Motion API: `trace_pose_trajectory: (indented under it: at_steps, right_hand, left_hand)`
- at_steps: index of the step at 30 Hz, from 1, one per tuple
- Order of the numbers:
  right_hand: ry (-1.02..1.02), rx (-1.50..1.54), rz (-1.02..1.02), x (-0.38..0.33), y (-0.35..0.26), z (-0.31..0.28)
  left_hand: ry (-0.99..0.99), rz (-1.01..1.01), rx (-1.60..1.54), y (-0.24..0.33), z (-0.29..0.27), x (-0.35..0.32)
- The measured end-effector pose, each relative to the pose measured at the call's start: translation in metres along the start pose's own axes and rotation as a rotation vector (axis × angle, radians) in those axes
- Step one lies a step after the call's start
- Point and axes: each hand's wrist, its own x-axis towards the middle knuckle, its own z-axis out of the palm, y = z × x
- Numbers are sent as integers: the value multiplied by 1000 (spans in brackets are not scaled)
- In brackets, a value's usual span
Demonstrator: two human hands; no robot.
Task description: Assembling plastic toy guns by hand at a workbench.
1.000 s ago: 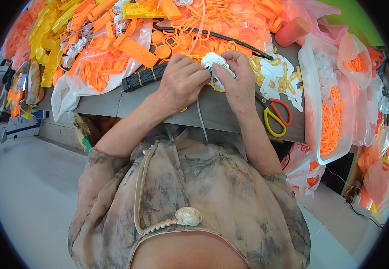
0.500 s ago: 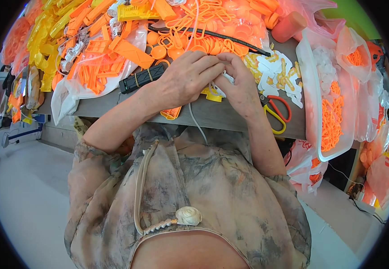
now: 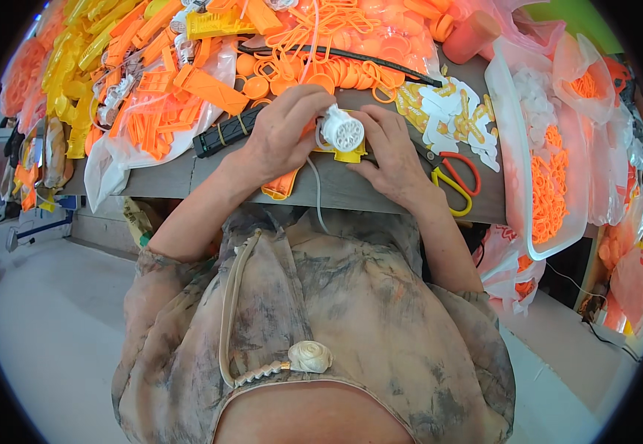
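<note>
My left hand is closed at the fingertips on a white round plastic part, whose end face with several holes is turned up. A thin grey cord hangs below that hand over the table edge. Just right of the white part, my right hand has its thumb and fingers apart with nothing visible between them. A yellow plastic piece shows beneath the white part, close to the right thumb. Under the left wrist lies an orange plastic shell.
Orange plastic parts and yellow pieces are heaped along the back and left. A black banded block sits by my left forearm. To the right are scissors, white-and-yellow stickers and a clear bin of orange clips.
My hands have drawn apart, the right one opening. The white round part, mostly hidden between them before, is now turned up and in plain sight at the left fingertips.
</note>
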Motion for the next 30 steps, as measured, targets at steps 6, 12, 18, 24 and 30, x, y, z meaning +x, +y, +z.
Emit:
trace_pose_trajectory:
  at_steps: [6,12,18,24,30]
  right_hand:
    - [-23,258,81,12,-6,-8]
    - [131,608,134,21,1,10]
    - [92,516,46,47,-13,-4]
    - [61,685,7,58,-14,1]
    - [124,880,55,64,-8,8]
  left_hand:
    - [2,73,128,-2,-7,0]
    - [117,-257,-182,-14,-12,-8]
    - [75,-328,-254,-19,-26,-7]
    - [44,-343,-223,-19,-37,-2]
    - [-44,-279,-198,-22,-43,7]
